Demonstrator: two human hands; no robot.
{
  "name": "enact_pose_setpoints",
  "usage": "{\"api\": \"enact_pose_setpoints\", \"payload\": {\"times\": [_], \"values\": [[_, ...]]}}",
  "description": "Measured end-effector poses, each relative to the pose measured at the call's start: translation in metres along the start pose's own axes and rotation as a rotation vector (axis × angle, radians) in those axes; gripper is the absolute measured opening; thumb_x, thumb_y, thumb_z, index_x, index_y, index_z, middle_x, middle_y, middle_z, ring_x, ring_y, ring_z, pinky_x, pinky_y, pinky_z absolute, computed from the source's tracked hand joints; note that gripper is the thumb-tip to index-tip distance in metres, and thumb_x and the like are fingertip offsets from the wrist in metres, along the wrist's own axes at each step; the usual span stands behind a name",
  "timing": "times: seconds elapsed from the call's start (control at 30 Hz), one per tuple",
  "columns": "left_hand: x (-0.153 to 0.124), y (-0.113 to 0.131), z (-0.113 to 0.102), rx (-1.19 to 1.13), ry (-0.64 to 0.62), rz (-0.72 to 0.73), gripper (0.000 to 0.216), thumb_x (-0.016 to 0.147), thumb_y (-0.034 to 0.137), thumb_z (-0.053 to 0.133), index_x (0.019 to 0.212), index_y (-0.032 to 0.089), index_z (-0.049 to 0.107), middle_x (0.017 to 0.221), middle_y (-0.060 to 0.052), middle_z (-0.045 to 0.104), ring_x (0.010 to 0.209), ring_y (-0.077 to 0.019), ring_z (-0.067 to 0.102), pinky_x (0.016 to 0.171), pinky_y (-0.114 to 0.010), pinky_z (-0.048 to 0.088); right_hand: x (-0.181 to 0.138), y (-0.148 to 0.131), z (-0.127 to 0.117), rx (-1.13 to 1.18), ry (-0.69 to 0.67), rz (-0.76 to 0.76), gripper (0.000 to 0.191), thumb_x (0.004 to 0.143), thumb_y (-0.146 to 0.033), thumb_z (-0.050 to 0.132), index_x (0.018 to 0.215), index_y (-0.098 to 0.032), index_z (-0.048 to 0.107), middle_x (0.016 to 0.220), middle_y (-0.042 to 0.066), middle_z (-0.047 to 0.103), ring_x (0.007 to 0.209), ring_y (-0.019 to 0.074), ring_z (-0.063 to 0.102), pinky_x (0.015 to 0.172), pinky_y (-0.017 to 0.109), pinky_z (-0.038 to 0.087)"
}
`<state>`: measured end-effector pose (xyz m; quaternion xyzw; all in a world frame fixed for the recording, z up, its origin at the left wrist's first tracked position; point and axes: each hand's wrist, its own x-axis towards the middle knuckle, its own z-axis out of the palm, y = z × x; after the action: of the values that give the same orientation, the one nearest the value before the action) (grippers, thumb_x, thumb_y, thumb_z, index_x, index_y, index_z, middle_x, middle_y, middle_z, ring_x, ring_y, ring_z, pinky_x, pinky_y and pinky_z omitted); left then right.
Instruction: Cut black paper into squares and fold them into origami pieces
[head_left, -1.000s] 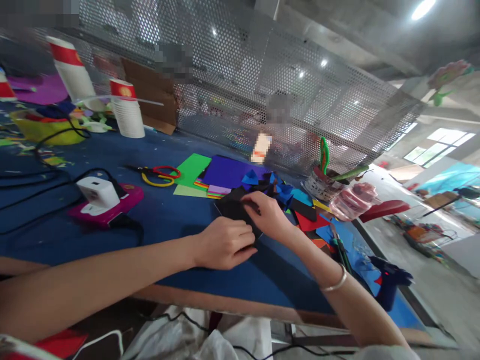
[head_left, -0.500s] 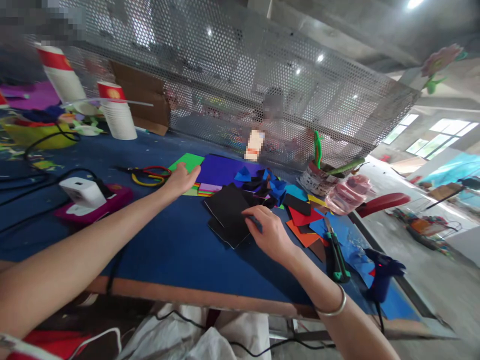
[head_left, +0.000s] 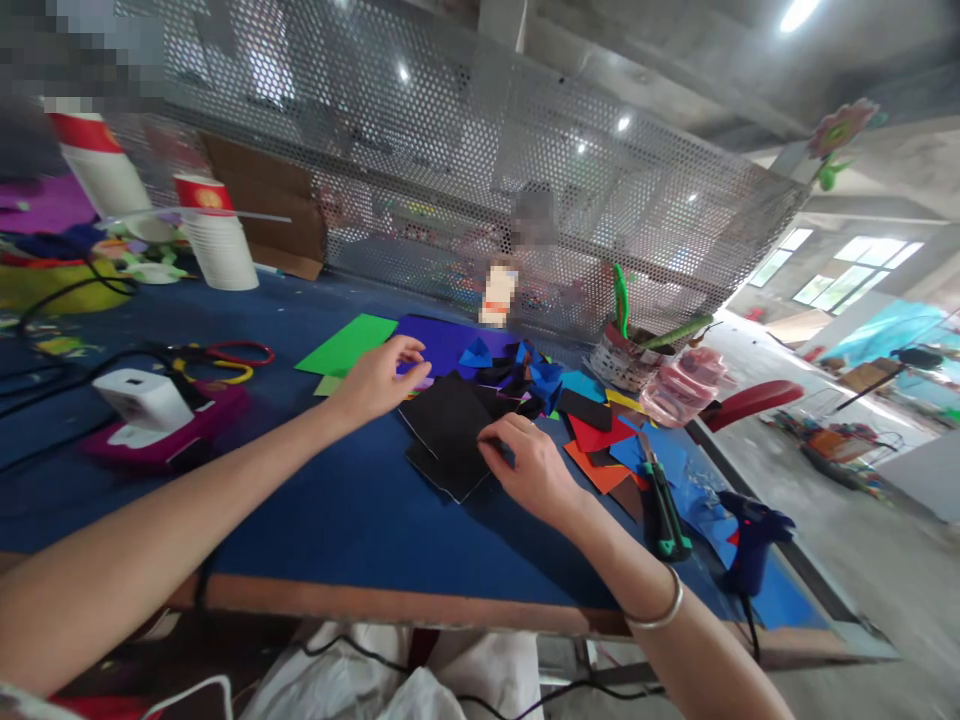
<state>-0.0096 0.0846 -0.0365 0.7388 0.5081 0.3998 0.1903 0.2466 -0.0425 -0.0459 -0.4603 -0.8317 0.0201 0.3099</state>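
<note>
Two overlapping black sheets (head_left: 448, 425) lie on the blue table in front of me, partly stacked and askew. My right hand (head_left: 531, 468) pinches their right edge between thumb and fingers. My left hand (head_left: 382, 378) hovers with fingers curved and apart, nothing in them, just left of the black sheets. Behind it are a bright green sheet (head_left: 341, 345) and a dark blue-purple sheet (head_left: 431, 340); smaller coloured pieces beneath the hand are mostly hidden. Folded blue and black pieces (head_left: 536, 372) sit beyond the black sheets.
Red-and-yellow-handled scissors (head_left: 225, 362), a white plug (head_left: 142, 400) on a purple power strip (head_left: 214, 425) and paper cups (head_left: 217, 235) are at left. At right lie orange and red sheets (head_left: 600, 465), a green utility knife (head_left: 664, 510), a glue gun (head_left: 754, 540) and a pink bottle (head_left: 686, 385).
My left hand has moved right, off the green sheet towards the black sheets. The scissors have shifted left and more of the green sheet shows. My right hand stays at the black sheets' edge.
</note>
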Motion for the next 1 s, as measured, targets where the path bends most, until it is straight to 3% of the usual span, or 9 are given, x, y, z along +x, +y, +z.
{"api": "enact_pose_setpoints", "payload": {"times": [0.03, 0.13, 0.2, 0.27, 0.43, 0.73, 0.87, 1.0], "values": [[-0.003, 0.002, 0.005, -0.021, -0.045, 0.023, 0.038, 0.091, 0.048, 0.070, 0.119, 0.023, 0.068, 0.117, -0.010, 0.080, 0.112, -0.0314, 0.077, 0.102, -0.044, 0.060, 0.000, -0.002, 0.000, -0.003, -0.027, -0.021, 0.003, 0.103, -0.024, 0.073, 0.103, -0.022, 0.074, 0.100, 0.006, 0.075, 0.094, 0.0209, 0.073, 0.084, 0.033, 0.058], [-0.010, 0.000, 0.013, -0.059, -0.149, 0.040, 0.047, 0.080, 0.057, 0.075, 0.112, 0.023, 0.068, 0.102, -0.009, 0.082, 0.095, -0.0310, 0.078, 0.090, -0.044, 0.062, -0.002, -0.010, 0.002, -0.016, -0.116, -0.128, 0.030, 0.094, -0.046, 0.087, 0.106, -0.021, 0.075, 0.104, 0.006, 0.076, 0.098, 0.0228, 0.072, 0.089, 0.036, 0.056], [-0.011, -0.004, 0.013, -0.074, -0.194, 0.032, 0.049, 0.074, 0.056, 0.078, 0.109, 0.023, 0.067, 0.090, -0.006, 0.080, 0.086, -0.0301, 0.077, 0.084, -0.043, 0.060, -0.003, -0.014, 0.006, -0.033, -0.155, -0.187, 0.039, 0.091, -0.052, 0.089, 0.110, -0.021, 0.075, 0.107, 0.007, 0.076, 0.100, 0.0236, 0.072, 0.089, 0.037, 0.055], [-0.010, -0.008, 0.012, -0.086, -0.217, 0.022, 0.048, 0.071, 0.052, 0.077, 0.108, 0.024, 0.067, 0.081, -0.003, 0.078, 0.081, -0.0291, 0.075, 0.080, -0.041, 0.058, -0.005, -0.016, 0.011, -0.063, -0.178, -0.219, 0.036, 0.092, -0.048, 0.089, 0.111, -0.021, 0.075, 0.107, 0.007, 0.076, 0.098, 0.0237, 0.071, 0.087, 0.036, 0.054], [-0.004, -0.012, 0.009, -0.128, -0.223, -0.018, 0.044, 0.070, 0.048, 0.074, 0.106, 0.024, 0.068, 0.076, -0.001, 0.076, 0.077, -0.0281, 0.074, 0.075, -0.039, 0.056, -0.006, -0.008, 0.020, -0.140, -0.193, -0.171, 0.007, 0.101, -0.023, 0.075, 0.108, -0.022, 0.075, 0.109, 0.007, 0.076, 0.101, 0.0231, 0.070, 0.087, 0.035, 0.053], [-0.005, -0.005, 0.002, -0.223, -0.140, -0.075, 0.057, 0.073, 0.048, 0.079, 0.123, 0.023, 0.068, 0.086, -0.003, 0.077, 0.087, -0.0295, 0.076, 0.084, -0.043, 0.059, 0.001, 0.017, 0.023, -0.149, -0.127, 0.043, 0.010, 0.098, -0.014, 0.071, 0.104, -0.022, 0.073, 0.106, 0.009, 0.076, 0.098, 0.0253, 0.072, 0.087, 0.038, 0.057], [-0.007, -0.001, 0.001, -0.298, -0.141, -0.102, 0.051, 0.070, 0.052, 0.081, 0.110, 0.022, 0.073, 0.096, -0.006, 0.079, 0.096, -0.0298, 0.076, 0.090, -0.044, 0.060, 0.000, 0.017, 0.021, -0.136, -0.024, 0.112, 0.012, 0.096, -0.013, 0.069, 0.103, -0.022, 0.068, 0.100, 0.007, 0.073, 0.094, 0.0239, 0.072, 0.085, 0.037, 0.058], [-0.012, 0.008, 0.002, -0.380, -0.231, -0.120, 0.045, 0.063, 0.058, 0.083, 0.090, 0.022, 0.077, 0.087, -0.005, 0.080, 0.086, -0.0281, 0.075, 0.085, -0.042, 0.061, -0.002, 0.011, 0.018, -0.086, 0.087, 0.157, 0.032, 0.096, -0.016, 0.066, 0.128, -0.022, 0.061, 0.096, 0.004, 0.069, 0.088, 0.0221, 0.071, 0.084, 0.036, 0.061]]}}
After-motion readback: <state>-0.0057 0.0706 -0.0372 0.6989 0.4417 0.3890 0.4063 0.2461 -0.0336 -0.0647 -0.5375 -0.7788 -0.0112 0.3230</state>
